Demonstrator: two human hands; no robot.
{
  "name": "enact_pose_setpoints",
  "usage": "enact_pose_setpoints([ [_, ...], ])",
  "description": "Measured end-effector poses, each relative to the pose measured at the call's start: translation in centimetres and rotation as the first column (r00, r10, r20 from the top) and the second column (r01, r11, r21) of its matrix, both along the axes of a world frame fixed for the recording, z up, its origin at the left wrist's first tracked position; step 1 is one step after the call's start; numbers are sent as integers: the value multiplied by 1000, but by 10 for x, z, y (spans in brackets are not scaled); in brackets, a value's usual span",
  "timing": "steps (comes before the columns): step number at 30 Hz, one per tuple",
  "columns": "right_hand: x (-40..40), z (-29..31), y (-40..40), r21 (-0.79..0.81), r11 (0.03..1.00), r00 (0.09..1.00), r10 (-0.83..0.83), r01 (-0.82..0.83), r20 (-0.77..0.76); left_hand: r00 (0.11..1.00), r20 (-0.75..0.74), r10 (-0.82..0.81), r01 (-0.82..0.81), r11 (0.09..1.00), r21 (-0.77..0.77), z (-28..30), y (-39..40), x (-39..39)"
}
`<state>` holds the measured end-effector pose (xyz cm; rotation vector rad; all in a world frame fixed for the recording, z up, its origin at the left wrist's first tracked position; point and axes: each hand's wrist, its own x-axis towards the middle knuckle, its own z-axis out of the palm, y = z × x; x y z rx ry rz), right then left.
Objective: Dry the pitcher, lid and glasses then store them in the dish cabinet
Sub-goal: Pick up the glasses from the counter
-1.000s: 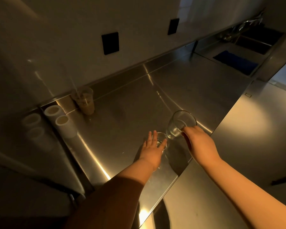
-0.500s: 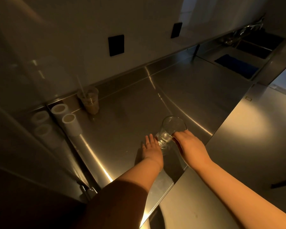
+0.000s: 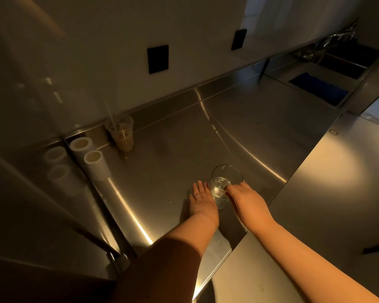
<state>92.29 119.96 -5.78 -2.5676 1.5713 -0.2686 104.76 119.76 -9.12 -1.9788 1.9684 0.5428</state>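
Observation:
A clear drinking glass (image 3: 224,184) stands nearly upright on the steel counter (image 3: 173,171), close to its front edge. My right hand (image 3: 247,201) grips the glass from its right side, fingers curled round the wall. My left hand (image 3: 200,199) lies flat with straight fingers just left of the glass, its fingertips against the lower wall. The glass's base shows bright rings; whether a second glass sits inside it I cannot tell. No pitcher, lid or cabinet is in view.
A plastic cup of brown drink with a straw (image 3: 121,136) stands at the back wall, beside two white rolls (image 3: 90,159). A blue cloth (image 3: 319,89) lies by the sink (image 3: 346,62) at the far right. A second steel worktop (image 3: 328,182) adjoins on the right.
My right hand has brought the tilted glass down and leftward until it stands upright on the counter. My left hand stayed flat beside it.

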Motion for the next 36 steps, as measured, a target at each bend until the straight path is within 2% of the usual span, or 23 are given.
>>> enact_pose_setpoints([
  [8,1,-11,0,-39,999,999,-2,4,45,999,-42,13,-13,1000,-1,-8,-3,4],
  [12,0,-20,5,-103,991,973,-62,87,223,999,-42,-1,1,1000,9,-6,-3,5],
  [14,2,-26,6,-46,979,915,-170,200,367,999,-40,-4,4,1000,15,-5,-3,6],
  [16,7,-34,5,100,955,824,-293,281,484,999,-50,2,-1,1000,27,-4,-2,7],
  [18,15,-42,2,254,914,734,-405,316,545,999,-50,1,1,999,33,-3,-2,7],
  [20,22,-49,-1,337,880,668,-473,334,575,999,-48,-2,4,999,38,-2,-2,7],
  [24,30,-61,-5,404,837,558,-547,368,625,998,-55,-1,3,999,37,-2,-2,8],
  [36,41,-76,-13,475,804,384,-590,358,710,995,-93,21,-19,999,27,-2,-3,9],
])
